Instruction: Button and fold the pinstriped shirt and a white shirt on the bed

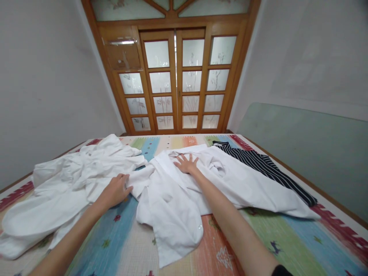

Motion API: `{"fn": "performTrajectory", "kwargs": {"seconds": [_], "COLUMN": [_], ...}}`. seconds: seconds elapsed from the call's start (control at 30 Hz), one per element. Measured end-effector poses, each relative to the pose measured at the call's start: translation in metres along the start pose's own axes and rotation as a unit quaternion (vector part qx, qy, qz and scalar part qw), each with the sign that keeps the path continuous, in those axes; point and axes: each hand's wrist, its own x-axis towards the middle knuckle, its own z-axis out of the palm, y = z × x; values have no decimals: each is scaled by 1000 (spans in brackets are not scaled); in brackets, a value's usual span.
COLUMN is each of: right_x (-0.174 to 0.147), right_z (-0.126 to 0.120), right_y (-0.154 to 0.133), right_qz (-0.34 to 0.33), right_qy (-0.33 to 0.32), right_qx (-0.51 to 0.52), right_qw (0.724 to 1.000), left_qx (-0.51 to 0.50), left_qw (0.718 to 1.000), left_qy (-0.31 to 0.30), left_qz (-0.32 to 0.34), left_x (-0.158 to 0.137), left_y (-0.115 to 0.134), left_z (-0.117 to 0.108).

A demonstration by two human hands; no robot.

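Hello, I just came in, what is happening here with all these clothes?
A person is working on a white garment spread over a colourful striped mat. The right hand lies flat, fingers spread, near the top of the garment. The left hand grips its edge at the left side. A heap of white clothes lies to the left, and a dark striped garment lies to the right, partly under the white one.

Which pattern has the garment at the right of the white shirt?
Dark with thin white stripes: the striped garment, best seen in the head view.
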Motion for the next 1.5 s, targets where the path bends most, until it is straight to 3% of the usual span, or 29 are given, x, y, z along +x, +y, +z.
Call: {"fn": "performTrajectory", "kwargs": {"seconds": [0.1, 0.2, 0.4, 0.53, 0.67, 0.77, 0.8, 0.87, 0.93, 1.0, 1.07, 1.13, 1.2, 1.3, 1.4, 1.5], "right_x": [13, 23, 10, -24, -68, -97, -104, -115, -119, -120, -117, -111, -104, -94, -96, -117], "right_z": [-3, -10, -24, -15, 0, 10, 12, 16, 18, 18, 15, 11, 6, -2, -9, -16], "right_y": [3, 7, 23, 28, 24, 24, 25, 27, 28, 27, 26, 24, 22, 20, 21, 32], "right_qz": [12, 15, -49, -128, -253, -260, -246, -222, -207, -184, -144, -90, -41, -11, -43, -95], "right_qy": [13, 18, 9, 101, 190, 169, 159, 148, 148, 155, 167, 187, 208, 225, 246, 261], "right_qx": [7, 21, 70, 172, 226, 150, 117, 66, 34, 10, -9, -14, -4, 40, 101, 115], "right_qw": [1000, 999, 996, 972, 921, 939, 949, 961, 966, 970, 975, 978, 977, 974, 963, 954], "left_qx": [-50, -58, -108, -227, -394, -488, -493, -428, -273, -101, 23, 79, 109, 132, 70, -59], "left_qw": [998, 997, 992, 969, 912, 862, 858, 887, 941, 973, 977, 967, 957, 955, 973, 976], "left_qy": [22, 59, 66, 96, 111, 138, 147, 171, 196, 198, 203, 234, 265, 266, 204, 89], "left_qz": [30, 3, -31, 4, 17, -1, -4, 8, 41, 64, 59, 58, 48, 24, 82, 190], "left_x": [-1, 2, 21, 23, 24, 31, 34, 41, 46, 49, 50, 50, 49, 39, 17, -14], "left_y": [-14, -6, 7, 13, 30, 45, 48, 48, 41, 27, 10, -7, -19, -22, -11, 5], "left_z": [21, 34, 34, 19, -9, -37, -48, -72, -97, -122, -142, -151, -146, -115, -69, -25]}}
